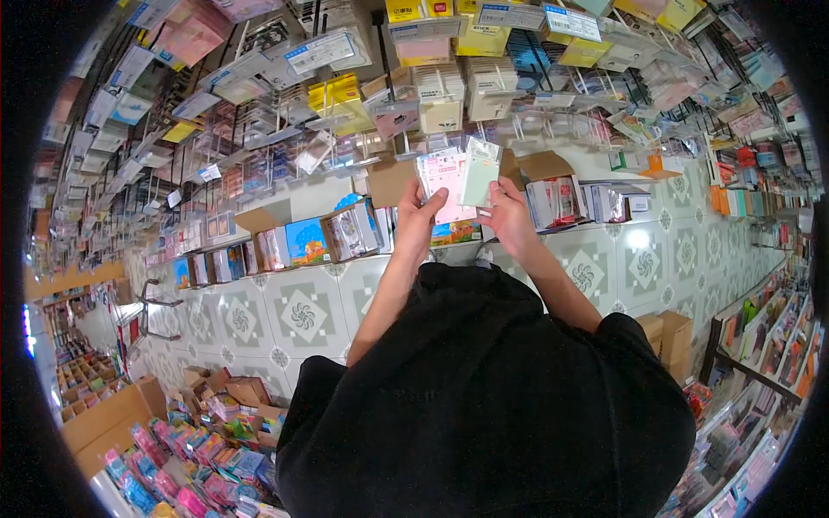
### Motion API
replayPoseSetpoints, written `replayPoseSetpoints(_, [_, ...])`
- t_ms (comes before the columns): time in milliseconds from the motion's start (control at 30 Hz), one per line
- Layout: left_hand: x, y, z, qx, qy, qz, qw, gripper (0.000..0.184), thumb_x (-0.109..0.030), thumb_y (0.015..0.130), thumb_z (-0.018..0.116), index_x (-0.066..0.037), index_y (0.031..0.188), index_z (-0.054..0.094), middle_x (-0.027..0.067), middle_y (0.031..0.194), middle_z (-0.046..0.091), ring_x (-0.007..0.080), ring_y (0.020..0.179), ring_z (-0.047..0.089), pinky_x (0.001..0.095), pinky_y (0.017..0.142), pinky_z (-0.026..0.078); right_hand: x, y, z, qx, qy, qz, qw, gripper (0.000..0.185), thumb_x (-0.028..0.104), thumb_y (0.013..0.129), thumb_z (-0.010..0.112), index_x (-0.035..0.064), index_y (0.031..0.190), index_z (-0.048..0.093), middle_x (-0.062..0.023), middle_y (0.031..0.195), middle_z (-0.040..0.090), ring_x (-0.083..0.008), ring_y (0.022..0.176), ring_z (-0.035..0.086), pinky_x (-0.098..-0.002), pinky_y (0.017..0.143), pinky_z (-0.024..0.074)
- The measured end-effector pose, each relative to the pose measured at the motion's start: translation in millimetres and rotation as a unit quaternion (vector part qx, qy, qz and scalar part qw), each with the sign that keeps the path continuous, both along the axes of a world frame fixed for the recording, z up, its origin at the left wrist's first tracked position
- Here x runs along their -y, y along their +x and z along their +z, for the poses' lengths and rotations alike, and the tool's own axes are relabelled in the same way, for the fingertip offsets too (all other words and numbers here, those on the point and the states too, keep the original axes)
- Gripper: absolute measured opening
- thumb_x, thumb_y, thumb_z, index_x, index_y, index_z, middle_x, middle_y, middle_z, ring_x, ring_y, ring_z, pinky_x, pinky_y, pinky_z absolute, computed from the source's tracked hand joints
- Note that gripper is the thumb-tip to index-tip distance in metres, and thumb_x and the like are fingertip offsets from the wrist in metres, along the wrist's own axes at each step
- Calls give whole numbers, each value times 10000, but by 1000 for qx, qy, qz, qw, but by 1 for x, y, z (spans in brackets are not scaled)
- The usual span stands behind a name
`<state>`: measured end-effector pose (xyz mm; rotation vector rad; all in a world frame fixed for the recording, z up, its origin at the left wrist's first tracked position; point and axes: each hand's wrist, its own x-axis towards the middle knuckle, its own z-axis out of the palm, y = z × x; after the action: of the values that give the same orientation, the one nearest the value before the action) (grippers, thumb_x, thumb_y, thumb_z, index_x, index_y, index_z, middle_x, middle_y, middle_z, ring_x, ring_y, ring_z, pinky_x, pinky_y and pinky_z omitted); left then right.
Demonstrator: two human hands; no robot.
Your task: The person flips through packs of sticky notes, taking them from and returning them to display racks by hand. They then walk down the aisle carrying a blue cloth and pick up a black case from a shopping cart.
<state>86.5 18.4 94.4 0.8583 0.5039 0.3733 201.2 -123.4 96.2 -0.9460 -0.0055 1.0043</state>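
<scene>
My left hand grips a pink patterned notepad pack, with the thumb lying across its front. A pale green notepad pack is pinched in my right hand, its left edge overlapping the pink one. Both packs look flat and are held upright side by side in front of the hanging racks. Behind the green pack, a bit of clear wrapping shows at the top. The fingers behind the packs are hidden.
Hooks ahead carry hanging packs, among them white notepads and a yellow pack. Below stand open cartons of books and a box of red-and-white packs on patterned tile floor. A carton of colourful goods sits behind left.
</scene>
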Motion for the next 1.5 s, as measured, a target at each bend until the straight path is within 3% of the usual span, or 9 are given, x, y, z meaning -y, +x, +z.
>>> replayPoseSetpoints(400, [29, 10, 12, -84, 145, 57, 984, 491, -249, 1007, 472, -15, 1360, 222, 153, 1305, 422, 206, 1193, 424, 330, 1026, 346, 3, -8, -8, 109, -51, 96, 988, 336, 242, 1021, 444, 99, 1322, 410, -58, 1198, 561, -182, 1064, 582, -376, 806, 539])
replayPoseSetpoints(667, [-4, -32, 14, -23, 241, -121, 963, 676, -255, 878, 690, -52, 1374, 277, 142, 1304, 452, 225, 1172, 457, 378, 992, 375, 13, -31, 2, -37, 101, 103, 989, 434, 212, 1005, 458, 60, 1403, 372, -75, 1315, 521, -224, 1206, 523, -447, 1028, 417])
replayPoseSetpoints(800, [-6, -50, 23, 57, 87, -222, 970, 970, -285, 794, 758, -88, 1498, 122, 187, 1362, 463, 275, 1239, 472, 401, 1056, 350, 23, -62, -13, -96, 96, 181, 974, 475, 205, 979, 507, 98, 1419, 362, -67, 1341, 502, -217, 1241, 494, -434, 1043, 409])
replayPoseSetpoints(867, [-2, -57, 33, 40, 112, -217, 969, 1052, -293, 778, 768, -122, 1521, 42, 186, 1301, 521, 277, 1208, 508, 412, 1059, 350, 22, -85, -30, 14, 43, 135, 990, 416, 117, 936, 514, 18, 1337, 463, -107, 1272, 557, -218, 1147, 566, -377, 974, 467])
replayPoseSetpoints(933, [3, -64, 31, 49, 96, -221, 969, 1072, -259, 776, 775, -127, 1523, 17, 177, 1282, 535, 268, 1191, 520, 418, 1051, 356, 26, -96, -22, -162, 153, 112, 968, 472, 136, 888, 559, -3, 1330, 470, -124, 1238, 580, -235, 1102, 592, -379, 951, 486])
replayPoseSetpoints(1033, [7, -71, 22, 73, 135, -259, 954, 1068, -124, 815, 751, -157, 1509, -61, 187, 1269, 533, 245, 1127, 554, 401, 984, 424, 35, -112, -23, -123, 127, 84, 981, 522, 206, 881, 539, -23, 1342, 451, -139, 1244, 580, -253, 1096, 596, -406, 954, 479])
replayPoseSetpoints(1167, [26, -80, 53, 43, 259, -273, 925, 1115, -210, 765, 798, -119, 1519, -18, 172, 1260, 540, 255, 1177, 523, 405, 1042, 366, 58, -119, -20, -96, 99, 69, 988, 543, 224, 892, 515, -13, 1371, 418, -128, 1306, 544, -248, 1168, 553, -423, 1014, 426])
replayPoseSetpoints(1233, [43, -85, 62, 49, 184, -291, 938, 1129, -208, 742, 817, -112, 1518, 2, 168, 1236, 553, 247, 1165, 530, 400, 1036, 377, 73, -118, -17, -81, 153, 114, 978, 456, 201, 975, 463, 75, 1407, 387, -68, 1348, 505, -220, 1245, 488, -419, 1067, 368])
replayPoseSetpoints(1500, [107, -102, 51, 118, 130, -274, 946, 1089, -182, 750, 801, -157, 1529, 40, 172, 1262, 548, 249, 1200, 515, 400, 1028, 394, 134, -146, 12, -47, 124, 67, 989, 400, 202, 998, 465, 82, 1377, 419, -51, 1310, 519, -193, 1198, 515, -392, 1031, 399])
